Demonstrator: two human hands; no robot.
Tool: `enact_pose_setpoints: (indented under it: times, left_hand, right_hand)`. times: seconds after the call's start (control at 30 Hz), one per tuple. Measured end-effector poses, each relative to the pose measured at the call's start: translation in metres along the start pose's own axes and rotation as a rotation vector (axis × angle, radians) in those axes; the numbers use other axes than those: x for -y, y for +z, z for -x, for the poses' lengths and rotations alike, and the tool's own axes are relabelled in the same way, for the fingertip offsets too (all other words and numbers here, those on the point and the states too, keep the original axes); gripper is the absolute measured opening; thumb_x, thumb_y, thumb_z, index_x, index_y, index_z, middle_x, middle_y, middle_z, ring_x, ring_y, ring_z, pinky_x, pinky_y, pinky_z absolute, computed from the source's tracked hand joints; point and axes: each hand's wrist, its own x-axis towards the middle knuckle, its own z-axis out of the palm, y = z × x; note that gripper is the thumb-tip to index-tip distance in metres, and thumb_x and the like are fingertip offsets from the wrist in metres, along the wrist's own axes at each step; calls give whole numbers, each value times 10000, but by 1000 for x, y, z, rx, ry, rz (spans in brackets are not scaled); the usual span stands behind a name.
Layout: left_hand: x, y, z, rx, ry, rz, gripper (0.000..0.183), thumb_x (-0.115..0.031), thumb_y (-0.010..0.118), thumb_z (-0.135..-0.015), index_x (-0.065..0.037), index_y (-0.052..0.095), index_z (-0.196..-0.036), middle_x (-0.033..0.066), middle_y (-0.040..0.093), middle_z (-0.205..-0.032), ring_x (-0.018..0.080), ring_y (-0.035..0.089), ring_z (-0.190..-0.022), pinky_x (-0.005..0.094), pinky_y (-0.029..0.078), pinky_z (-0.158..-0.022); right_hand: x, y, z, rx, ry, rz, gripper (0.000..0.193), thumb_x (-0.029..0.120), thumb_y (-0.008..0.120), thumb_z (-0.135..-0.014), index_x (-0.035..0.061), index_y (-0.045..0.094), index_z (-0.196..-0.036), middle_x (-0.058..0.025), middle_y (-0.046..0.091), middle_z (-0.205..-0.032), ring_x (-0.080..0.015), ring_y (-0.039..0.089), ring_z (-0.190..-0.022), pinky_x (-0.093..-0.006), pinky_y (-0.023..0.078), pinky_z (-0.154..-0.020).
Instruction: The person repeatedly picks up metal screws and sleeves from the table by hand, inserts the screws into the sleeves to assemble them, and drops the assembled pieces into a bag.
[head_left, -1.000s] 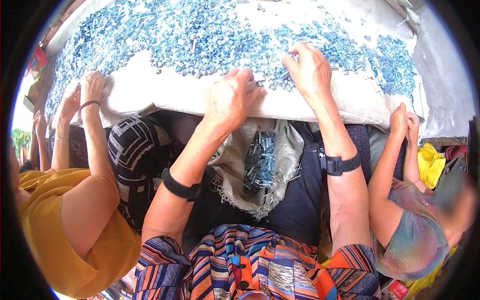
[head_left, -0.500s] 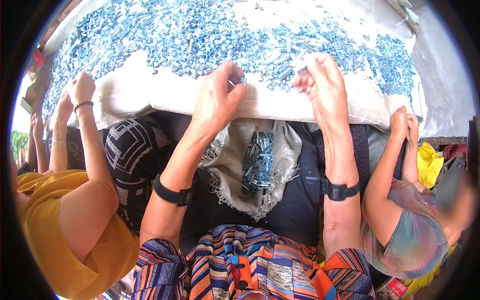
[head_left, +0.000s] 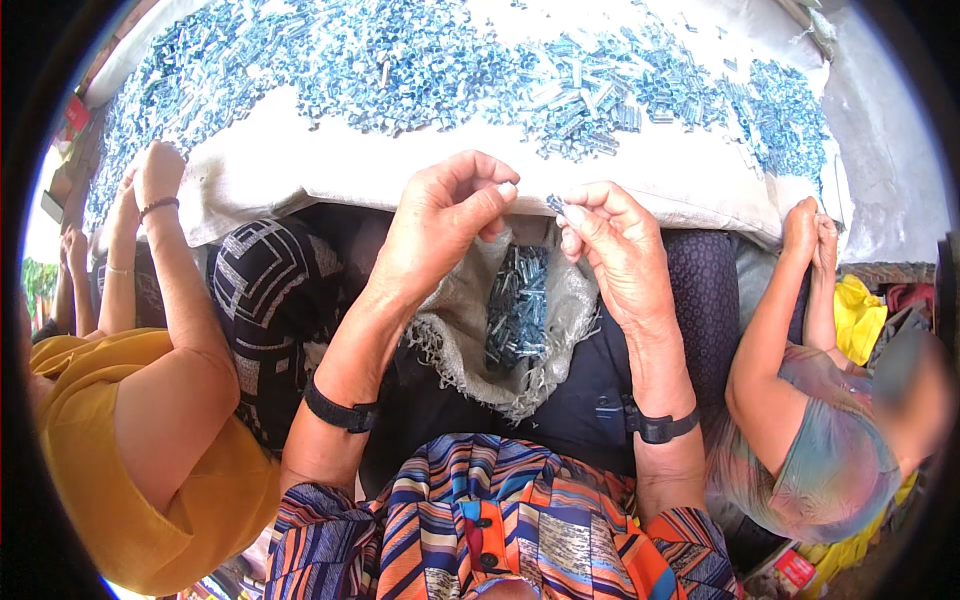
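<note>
My right hand [head_left: 618,245] pinches a small shiny bluish metal piece [head_left: 556,204] between thumb and fingertips. It is held over the far end of the open woven sack [head_left: 450,345] in my lap. Facing it, my left hand [head_left: 445,220] is closed, its thumb pressed against the forefinger; what it holds, if anything, is hidden. A small gap separates the two hands. Inside the sack lies a heap of short metal tubes [head_left: 518,305]. Beyond my hands, many small blue-silver metal rings and tubes [head_left: 400,70] are spread on the pale cloth-covered table [head_left: 380,175].
A person in a mustard top [head_left: 150,470] sits on my left, hands at the table edge. To my right, another person in a multicoloured top [head_left: 830,450] has both hands by the table corner. Yellow cloth [head_left: 858,320] lies at the far right.
Both my hands have drawn back from the pieces on the table toward me and closer together, above the sack. A metal piece now shows clearly in my right fingertips.
</note>
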Motion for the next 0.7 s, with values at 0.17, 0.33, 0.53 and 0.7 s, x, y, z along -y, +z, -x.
enact_pose_setpoints:
  times: [0.17,0.33,0.53,0.7]
  left_hand:
    - [-1,8,9,77,-24,328,160,-102,577,-883,12,600,-992,58,625,-804,96,584,-675,225,492,-635]
    - [6,9,10,159,-10,394,143,-93,577,-887,2,601,-990,59,625,-799,98,591,-658,223,500,-624]
    - [8,8,8,198,-13,378,132,-96,582,-887,-1,603,-977,46,618,-777,86,583,-637,218,499,-611]
    - [13,10,9,188,-61,390,95,-107,593,-885,-18,601,-918,27,609,-761,77,573,-620,208,490,-591]
  right_hand:
    - [6,10,6,-39,-42,69,84,58,583,-882,22,610,-954,-17,589,-797,-80,543,-679,-217,439,-624]
    - [4,15,8,-46,-86,-1,58,49,578,-884,15,608,-919,-8,592,-751,-65,549,-652,-211,467,-603]
    - [-1,12,11,-21,-85,-126,65,35,571,-885,14,602,-938,-18,599,-786,-77,560,-668,-219,481,-608]
    - [-5,13,15,-51,-200,84,64,40,589,-879,13,599,-936,-26,598,-801,-82,568,-687,-231,494,-630]
